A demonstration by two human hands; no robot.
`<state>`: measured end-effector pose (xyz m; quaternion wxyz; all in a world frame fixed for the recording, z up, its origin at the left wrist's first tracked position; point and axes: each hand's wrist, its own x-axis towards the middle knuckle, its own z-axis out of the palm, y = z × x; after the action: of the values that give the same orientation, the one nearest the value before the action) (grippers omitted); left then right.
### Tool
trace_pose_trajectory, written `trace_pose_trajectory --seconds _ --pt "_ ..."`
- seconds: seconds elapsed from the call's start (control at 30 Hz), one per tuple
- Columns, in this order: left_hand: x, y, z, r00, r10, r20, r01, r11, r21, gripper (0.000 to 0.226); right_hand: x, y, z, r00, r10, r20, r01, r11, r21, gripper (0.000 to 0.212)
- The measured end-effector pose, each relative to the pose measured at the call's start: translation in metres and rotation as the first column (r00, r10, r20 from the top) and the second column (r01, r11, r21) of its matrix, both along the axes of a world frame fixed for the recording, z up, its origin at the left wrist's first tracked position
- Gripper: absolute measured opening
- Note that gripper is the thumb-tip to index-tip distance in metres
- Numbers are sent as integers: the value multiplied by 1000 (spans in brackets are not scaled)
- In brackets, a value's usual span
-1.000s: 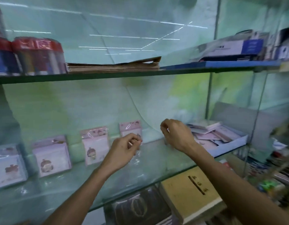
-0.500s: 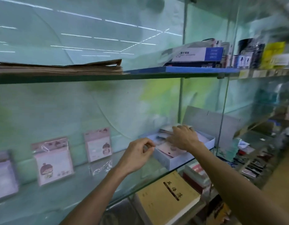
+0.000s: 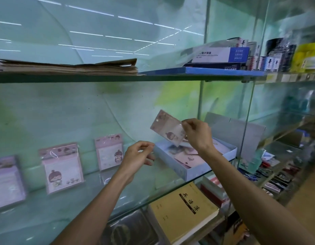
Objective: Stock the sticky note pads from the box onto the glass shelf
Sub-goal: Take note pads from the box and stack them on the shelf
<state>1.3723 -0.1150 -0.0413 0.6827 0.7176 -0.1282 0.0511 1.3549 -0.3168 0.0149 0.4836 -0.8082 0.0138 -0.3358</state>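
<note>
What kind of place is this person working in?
Most likely a stationery shop. Packaged sticky note pads stand in a row on a glass shelf, a boxed electronic calculator sits on the shelf above, and yellow exercise books are stacked below.

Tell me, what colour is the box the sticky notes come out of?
Light blue box, seen in the head view.

Three pads are standing against the back of the glass shelf (image 3: 117, 195): one (image 3: 6, 181) cut by the left edge, one (image 3: 62, 167) beside it, one (image 3: 109, 152) further right. A fourth pad (image 3: 168, 129) is hanging in the right hand (image 3: 197, 133) above one box (image 3: 193, 169), which is holding more pads, too overlapped to count.
</note>
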Motion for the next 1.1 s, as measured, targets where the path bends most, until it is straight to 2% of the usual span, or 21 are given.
trace_pose_trajectory --seconds 0.07,0.13,0.27,0.43,0.5,0.63,0.8,0.9,0.97,1.03,1.1 --pt "-2 7 2 999 -13 -42 8 995 -102 15 -4 11 -1 986 158 -51 -134 941 310 18" --pt "-5 11 5 997 -34 -65 21 983 -183 18 -6 20 -5 962 263 -78 -198 863 465 14" --pt "-7 19 9 997 -56 -47 40 957 -288 21 -6 39 -16 927 368 -71 -274 794 543 17" --pt "-12 36 12 999 24 22 -17 955 -296 16 -7 65 -24 844 528 -99 -392 731 558 18" --pt "-16 49 13 998 65 21 -56 955 -293 18 -6 74 -23 818 560 -130 -424 740 522 22" --pt "-24 82 10 994 111 18 -103 962 -251 20 1 92 -11 833 539 -126 -439 782 442 27" --pt "-36 115 6 992 124 25 -118 979 -164 15 7 119 6 810 578 -97 -510 777 370 26" --pt "-46 127 5 986 155 55 -149 983 -108 15 9 136 10 795 597 -108 -567 794 219 14" --pt "-53 136 6 982 176 67 -172 983 -64 15 10 147 14 788 599 -139 -599 799 52 12" --pt "-61 146 6 978 189 82 -189 982 -8 14 10 159 18 764 622 -174 -642 759 -106 10" --pt "-66 161 4 973 213 90 -216 976 18 14 9 173 20 729 651 -210 -684 703 -197 9"
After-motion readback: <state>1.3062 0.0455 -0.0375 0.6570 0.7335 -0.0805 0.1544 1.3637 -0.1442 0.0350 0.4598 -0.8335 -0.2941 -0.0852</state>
